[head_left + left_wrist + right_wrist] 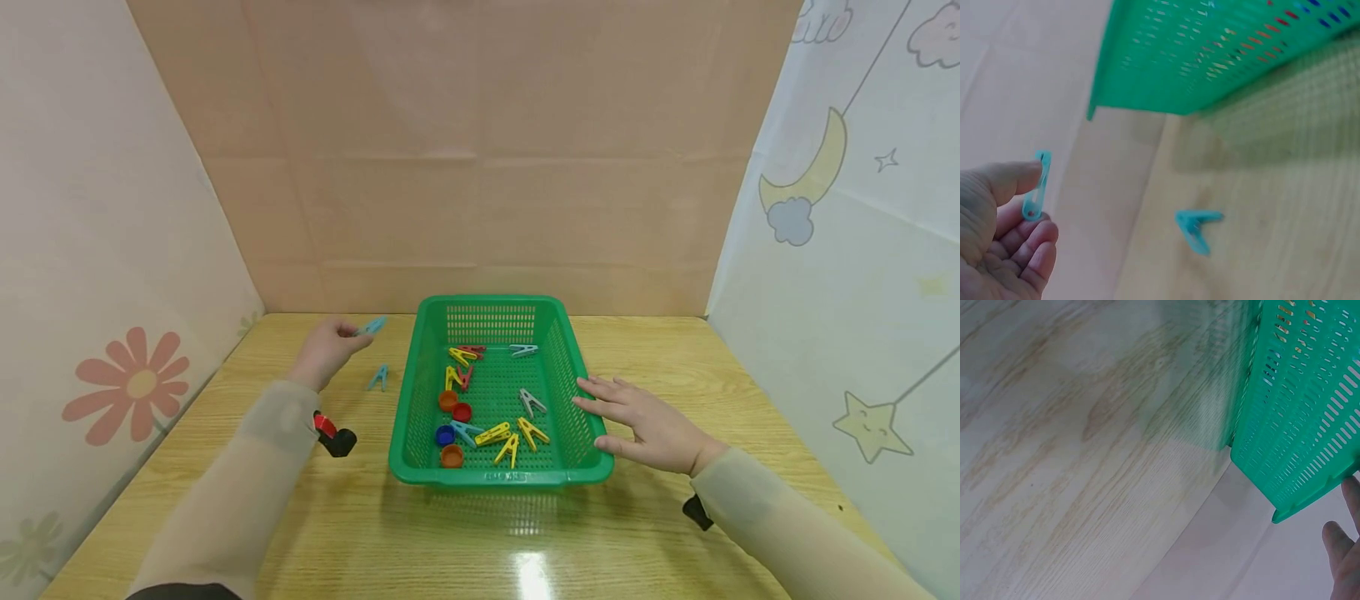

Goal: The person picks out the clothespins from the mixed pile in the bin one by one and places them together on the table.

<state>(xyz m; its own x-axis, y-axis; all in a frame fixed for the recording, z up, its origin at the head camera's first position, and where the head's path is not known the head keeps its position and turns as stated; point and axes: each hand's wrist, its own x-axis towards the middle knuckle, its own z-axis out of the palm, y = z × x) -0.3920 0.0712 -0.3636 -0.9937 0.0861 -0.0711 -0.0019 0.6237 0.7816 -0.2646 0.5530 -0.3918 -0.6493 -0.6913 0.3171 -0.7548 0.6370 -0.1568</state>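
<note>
My left hand [327, 352] pinches a light blue clothespin [1038, 187] between thumb and fingers, raised above the table left of the green basket [501, 477]. A second light blue clothespin [379, 377] lies on the table just below that hand, in the left wrist view too. My right hand [643, 423] has its fingers extended, with the fingertips at the basket's right rim. Inside the basket lie several yellow clothespins [532, 433], red ones [466, 377], grey ones [532, 402] and a blue one [466, 432]. Orange bottle caps [452, 456], a red cap [461, 412] and a blue cap [445, 435] sit along its left side.
The wooden table [330, 517] ends at a beige back wall [480, 208]. A flower-printed panel [135, 250] stands on the left, and a panel with a moon and stars [847, 275] on the right. Dark wrist devices [342, 442] are strapped under the sleeves.
</note>
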